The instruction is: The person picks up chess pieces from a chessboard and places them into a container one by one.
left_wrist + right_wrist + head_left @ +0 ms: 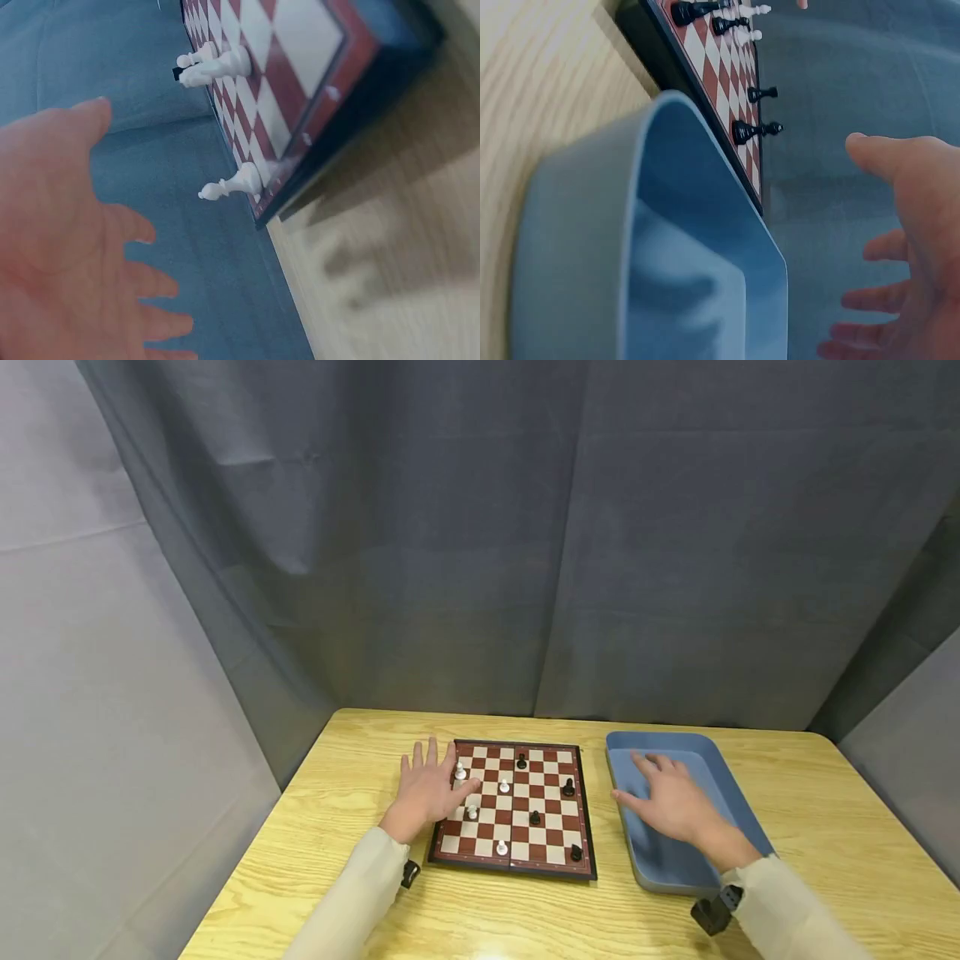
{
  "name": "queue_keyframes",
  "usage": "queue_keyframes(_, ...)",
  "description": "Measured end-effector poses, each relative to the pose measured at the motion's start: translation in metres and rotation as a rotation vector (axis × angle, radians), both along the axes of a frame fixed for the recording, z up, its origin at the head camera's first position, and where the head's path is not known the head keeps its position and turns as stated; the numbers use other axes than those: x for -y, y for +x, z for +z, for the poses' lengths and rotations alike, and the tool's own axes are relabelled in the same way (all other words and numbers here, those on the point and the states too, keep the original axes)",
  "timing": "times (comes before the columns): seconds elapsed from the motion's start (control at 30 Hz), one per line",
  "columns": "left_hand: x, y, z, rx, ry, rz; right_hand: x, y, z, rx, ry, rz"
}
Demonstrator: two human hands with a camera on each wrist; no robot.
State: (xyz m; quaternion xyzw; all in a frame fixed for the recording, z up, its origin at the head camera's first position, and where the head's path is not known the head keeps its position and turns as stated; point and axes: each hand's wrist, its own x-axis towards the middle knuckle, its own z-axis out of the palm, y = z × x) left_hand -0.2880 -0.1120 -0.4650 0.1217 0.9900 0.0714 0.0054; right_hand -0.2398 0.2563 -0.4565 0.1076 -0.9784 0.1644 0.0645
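Observation:
A brown-and-cream chessboard (555,836) lies unfolded on the table, with several white and several black chess pieces standing apart on it. Over its left edge hovers my left hand (427,789), fingers spread and thumb reaching above the squares. A white piece (234,184) at the board's corner is close to that hand but not held. To the board's right is a blue rectangular tray (701,764). My right hand (671,802) hangs above it with fingers apart and nothing in them. Black pieces such as the tall one (754,130) stand on the board's near side in the right wrist view.
The light wooden table (330,827) carries the board and tray, with a narrow strip of wood between them. A dark grey curtain (465,543) hangs behind the table, and a pale curtain (112,693) is at the left. Both wrists wear black straps.

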Motion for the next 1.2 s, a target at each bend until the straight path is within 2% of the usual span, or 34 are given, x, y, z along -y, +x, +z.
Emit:
queue_keyframes(0.27, 0.015, 0.008, -0.019, 0.059, 0.032, -0.098, 0.012, 0.004, -0.009, 0.02, -0.066, 0.084)
queue_keyframes(0.5, 0.02, 0.021, -0.029, 0.097, 0.014, -0.135, 0.023, 0.008, -0.015, 0.088, -0.138, 0.18)
queue_keyframes(0.77, 0.021, 0.027, -0.039, 0.139, 0.001, -0.182, 0.033, 0.01, -0.024, 0.079, -0.185, 0.315)
queue_keyframes(1.03, 0.02, 0.029, -0.043, 0.166, -0.013, -0.186, 0.044, 0.016, -0.026, 0.162, -0.22, 0.428)
queue_keyframes(1.2, 0.019, 0.03, -0.042, 0.162, -0.032, -0.194, 0.049, 0.016, -0.03, 0.211, -0.24, 0.432)
